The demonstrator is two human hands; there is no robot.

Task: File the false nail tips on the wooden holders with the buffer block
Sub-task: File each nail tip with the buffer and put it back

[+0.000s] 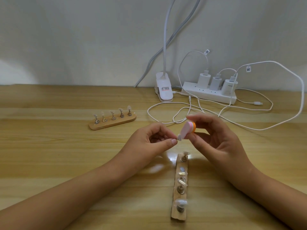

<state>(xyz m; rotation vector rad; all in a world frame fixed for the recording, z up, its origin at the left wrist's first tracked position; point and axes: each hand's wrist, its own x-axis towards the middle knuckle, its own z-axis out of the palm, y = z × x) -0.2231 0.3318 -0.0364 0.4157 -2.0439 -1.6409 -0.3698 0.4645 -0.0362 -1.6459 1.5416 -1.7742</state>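
Head view: on my far left I see a wooden holder (pixel 112 121) with five nail tips standing on the table (pixel 49 146). My left hand (pixel 149 141) pinches a small nail tip (pixel 229 136) on its peg between thumb and forefinger. The buffer block (pixel 239 129), pink and orange, touches that tip, gripped in my right hand (pixel 216 138). Below the hands lies a second holder (pixel 180 186). A power strip (pixel 209 95) sits far right.

Home desk: wooden tabletop (pixel 49 155), clip lamp (pixel 163 87), power strip (pixel 208 95) with chargers, plain wall.
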